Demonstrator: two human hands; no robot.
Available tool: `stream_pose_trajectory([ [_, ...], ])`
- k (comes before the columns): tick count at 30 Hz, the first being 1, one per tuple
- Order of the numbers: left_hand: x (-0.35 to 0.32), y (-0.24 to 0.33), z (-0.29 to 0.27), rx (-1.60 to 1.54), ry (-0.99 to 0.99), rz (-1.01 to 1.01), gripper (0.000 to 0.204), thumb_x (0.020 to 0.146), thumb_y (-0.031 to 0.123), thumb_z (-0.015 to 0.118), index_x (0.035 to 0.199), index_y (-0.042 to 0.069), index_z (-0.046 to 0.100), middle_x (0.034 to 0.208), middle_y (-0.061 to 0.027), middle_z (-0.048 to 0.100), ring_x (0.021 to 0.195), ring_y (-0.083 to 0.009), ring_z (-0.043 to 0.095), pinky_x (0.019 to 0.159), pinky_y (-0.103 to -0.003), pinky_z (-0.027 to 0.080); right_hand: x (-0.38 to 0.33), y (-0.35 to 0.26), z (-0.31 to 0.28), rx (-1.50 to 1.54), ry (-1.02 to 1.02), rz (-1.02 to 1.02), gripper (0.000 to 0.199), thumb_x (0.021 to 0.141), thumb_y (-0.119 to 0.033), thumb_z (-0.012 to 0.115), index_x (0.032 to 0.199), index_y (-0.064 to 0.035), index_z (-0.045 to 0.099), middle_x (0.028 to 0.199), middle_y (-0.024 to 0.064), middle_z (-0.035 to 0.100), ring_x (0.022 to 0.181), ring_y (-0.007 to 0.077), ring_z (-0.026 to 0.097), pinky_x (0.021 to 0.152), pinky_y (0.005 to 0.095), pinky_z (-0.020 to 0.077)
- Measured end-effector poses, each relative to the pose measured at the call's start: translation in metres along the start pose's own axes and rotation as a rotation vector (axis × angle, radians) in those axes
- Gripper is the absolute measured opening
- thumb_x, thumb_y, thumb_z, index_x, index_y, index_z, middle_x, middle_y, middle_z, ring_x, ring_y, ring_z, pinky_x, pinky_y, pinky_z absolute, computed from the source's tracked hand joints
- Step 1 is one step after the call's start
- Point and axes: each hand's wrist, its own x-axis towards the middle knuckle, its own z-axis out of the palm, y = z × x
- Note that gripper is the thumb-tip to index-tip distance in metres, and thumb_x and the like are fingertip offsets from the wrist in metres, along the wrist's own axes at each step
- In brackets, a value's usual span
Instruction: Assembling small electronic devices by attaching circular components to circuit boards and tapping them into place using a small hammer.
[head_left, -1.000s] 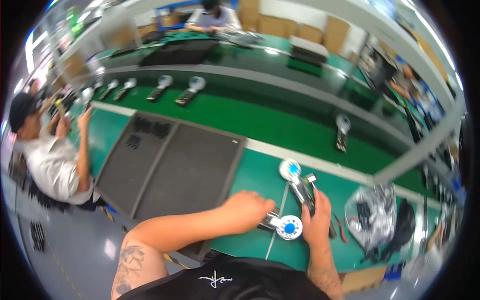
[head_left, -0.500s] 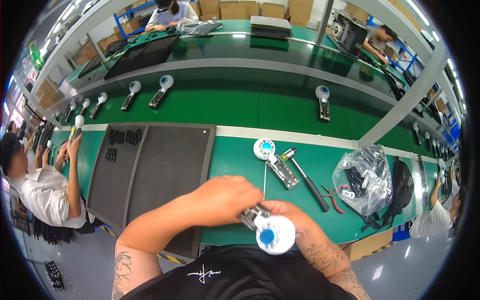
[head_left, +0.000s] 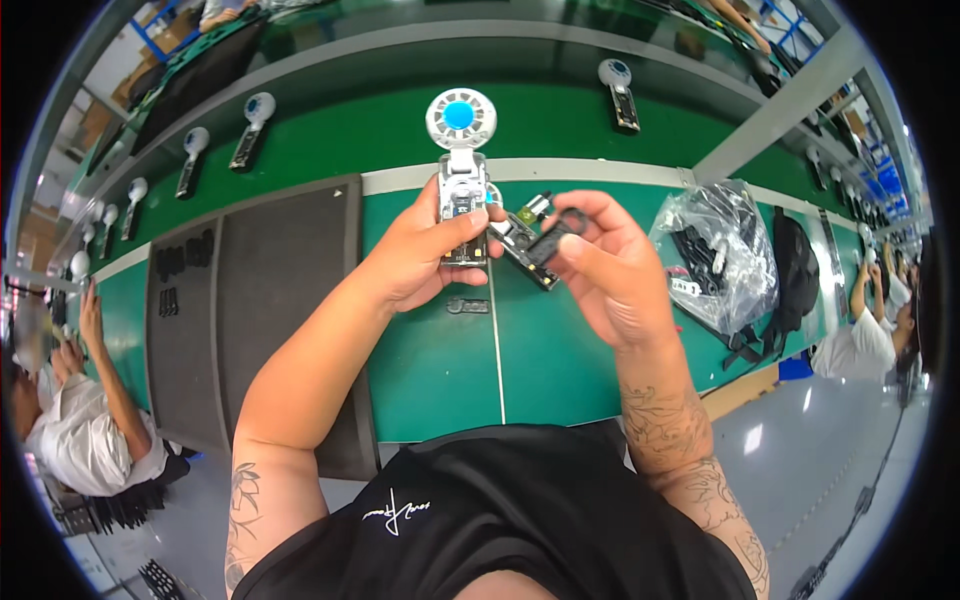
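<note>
My left hand (head_left: 420, 245) is closed around a handheld fan (head_left: 461, 118) with a round white head, a blue centre and an opened handle that shows its inner parts. The fan stands head-up, away from me. Between thumb and fingers, my right hand (head_left: 612, 262) pinches a small black plastic piece with a ring end (head_left: 548, 240). A similar black piece (head_left: 467, 306) lies on the green table just below my left hand. Behind my hands lies a second fan (head_left: 522, 256), partly hidden, beside a hammer head (head_left: 535, 208); my right hand hides the handle.
A dark tray (head_left: 285, 300) with small black parts (head_left: 184, 255) lies at left. To the right are a clear plastic bag (head_left: 715, 260) of black parts and a black bag (head_left: 795, 265). More fans (head_left: 620, 95) lie on the green belt beyond the rail. People work on both sides.
The view has tilted down. My hands have drawn apart, and the fan's head has swung from toward me to away. The black piece has come into view in my right hand.
</note>
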Motion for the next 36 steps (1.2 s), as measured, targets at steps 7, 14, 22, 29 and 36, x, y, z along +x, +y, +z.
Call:
stream_pose_trajectory([
  [7,0.013,-0.029,-0.001,0.138,-0.057,0.170,0.093,0.087,0.002,0.072,0.163,0.006,0.018,0.138,-0.0222,0.056,0.109,-0.0273,0.066,0.091,-0.038,0.057,0.014,0.036,0.011,-0.406,0.230,-0.117,0.042,0.092,0.009,0.071,0.132,0.0011,0.061,0.108,0.0109,0.069,0.094,0.0143,0.066,0.085,0.0250,0.0558],
  [14,0.004,-0.036,0.008,0.441,0.072,0.279,0.091,0.087,0.001,0.068,0.162,0.006,0.016,0.138,-0.0245,0.055,0.111,-0.0285,0.065,0.094,-0.039,0.055,0.022,0.062,0.029,-0.613,0.272,-0.212,0.036,0.090,0.009,0.075,0.126,0.0034,0.069,0.102,0.0103,0.071,0.087,0.0137,0.065,0.079,0.0244,0.0564],
  [22,0.007,-0.043,0.008,0.654,0.153,0.422,0.086,0.088,-0.001,0.063,0.162,0.006,0.020,0.137,-0.0211,0.056,0.109,-0.0264,0.064,0.087,-0.036,0.058,0.026,0.075,0.023,-1.108,0.293,-0.560,0.035,0.085,0.006,0.081,0.119,-0.0020,0.080,0.099,0.0088,0.073,0.079,0.0134,0.065,0.070,0.0242,0.0541],
  [29,0.006,-0.029,-0.002,-0.032,-0.077,0.079,0.085,0.089,-0.003,0.058,0.163,0.008,0.019,0.130,-0.0192,0.057,0.106,-0.0255,0.066,0.073,-0.037,0.063,0.030,0.028,-0.039,-1.621,0.307,-0.550,0.028,0.090,-0.009,0.078,0.117,-0.0049,0.077,0.097,0.0101,0.072,0.080,0.0227,0.066,0.073,0.0338,0.0550],
  [36,0.005,-0.029,-0.007,-0.180,-0.114,0.036,0.085,0.087,-0.004,0.058,0.163,0.012,0.023,0.129,-0.0160,0.057,0.104,-0.0244,0.066,0.068,-0.036,0.064,0.025,0.020,-0.069,-1.904,0.257,0.001,0.020,0.098,-0.016,0.069,0.112,-0.0027,0.069,0.093,0.0140,0.072,0.079,0.0330,0.067,0.075,0.0410,0.0547],
])
